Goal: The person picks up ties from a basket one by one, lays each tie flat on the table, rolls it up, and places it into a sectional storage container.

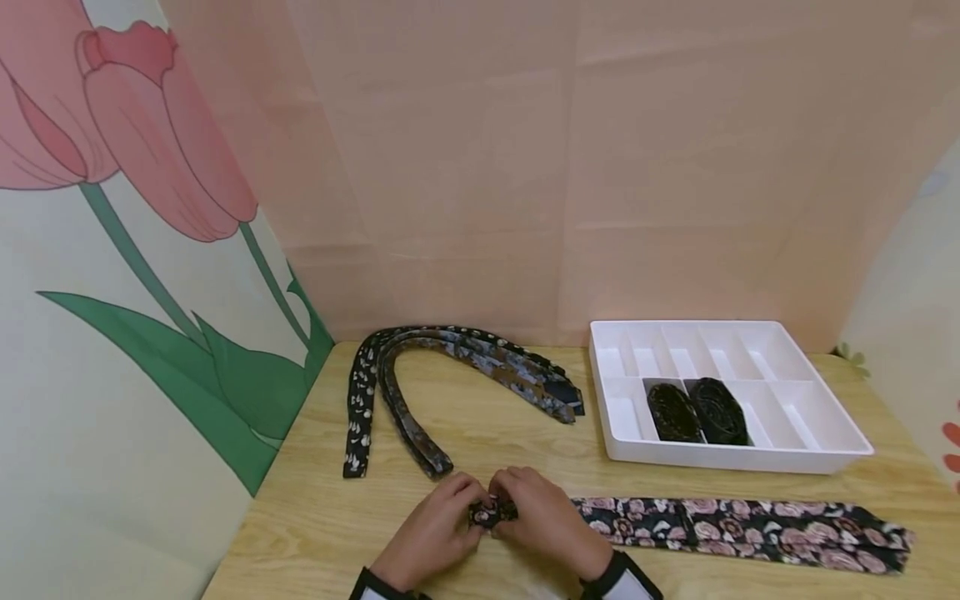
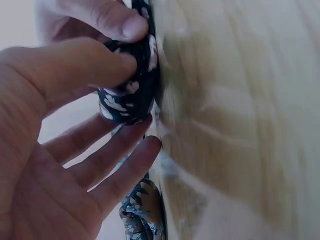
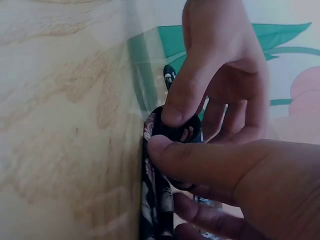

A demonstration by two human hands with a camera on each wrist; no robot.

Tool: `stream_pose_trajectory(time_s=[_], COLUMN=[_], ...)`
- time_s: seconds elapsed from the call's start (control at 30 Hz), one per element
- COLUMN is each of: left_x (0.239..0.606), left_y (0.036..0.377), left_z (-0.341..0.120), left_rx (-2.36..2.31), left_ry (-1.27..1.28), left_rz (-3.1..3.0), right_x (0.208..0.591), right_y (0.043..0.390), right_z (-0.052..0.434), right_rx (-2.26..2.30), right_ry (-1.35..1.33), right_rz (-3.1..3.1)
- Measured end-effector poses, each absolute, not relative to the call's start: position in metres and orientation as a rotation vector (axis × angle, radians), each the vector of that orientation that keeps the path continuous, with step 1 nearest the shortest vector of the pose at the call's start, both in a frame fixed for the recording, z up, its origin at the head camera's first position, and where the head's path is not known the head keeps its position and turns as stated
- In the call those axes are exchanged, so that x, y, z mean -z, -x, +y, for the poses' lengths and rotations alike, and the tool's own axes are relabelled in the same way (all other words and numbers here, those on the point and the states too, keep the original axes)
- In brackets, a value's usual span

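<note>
Small tight roll of black tie with pink roses (image 1: 492, 512) at lower centre of the head view, on the wooden table (image 1: 525, 433), pinched from both sides. Left hand (image 1: 438, 525) with thumb and fingers (image 2: 112, 67) curled round the roll; right hand (image 1: 543, 521) likewise clamped on it, fingertips (image 3: 172, 112) pressed on the coil's edge. Unrolled length of the same rose tie (image 1: 742, 525) stretched flat toward lower right of the frame.

Further out, upper right of the table: white divided tray (image 1: 817, 454), two dark rolled ties (image 1: 697, 411) in adjoining front compartments, other compartments bare. Left of the tray, two more patterned ties (image 1: 420, 375) folded in an arch. Pink backdrop behind, tulip print at upper left.

Possible trouble, as a judgement only: coil so small and springy that any loosening of either pinch could let it unwind. Uneven pressure from one side likely to push the layers sideways into a cone rather than a flat disc. Long flat tail free to drift off line and roll on crooked. Wrist views blurred, so tightness of the inner turns not clear.
</note>
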State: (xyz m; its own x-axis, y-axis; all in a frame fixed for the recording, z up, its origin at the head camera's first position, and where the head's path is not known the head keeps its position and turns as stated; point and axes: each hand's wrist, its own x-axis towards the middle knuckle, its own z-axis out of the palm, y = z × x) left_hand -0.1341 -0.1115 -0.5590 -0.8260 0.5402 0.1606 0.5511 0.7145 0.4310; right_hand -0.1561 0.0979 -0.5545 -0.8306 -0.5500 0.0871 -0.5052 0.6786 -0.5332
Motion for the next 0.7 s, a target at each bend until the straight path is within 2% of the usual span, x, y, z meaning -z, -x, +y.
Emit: stream_pose_trajectory(time_s=[0.7], left_x=[0.5548], left_y=[0.1332], left_z=[-0.1041], left_rx=[0.761], left_ry=[0.895], left_rz=[-2.918], right_x=[0.549], right_y=[0.1537], right_z=[0.1022], right_rx=[0.739], right_ry=[0.89], right_rz=[2.821])
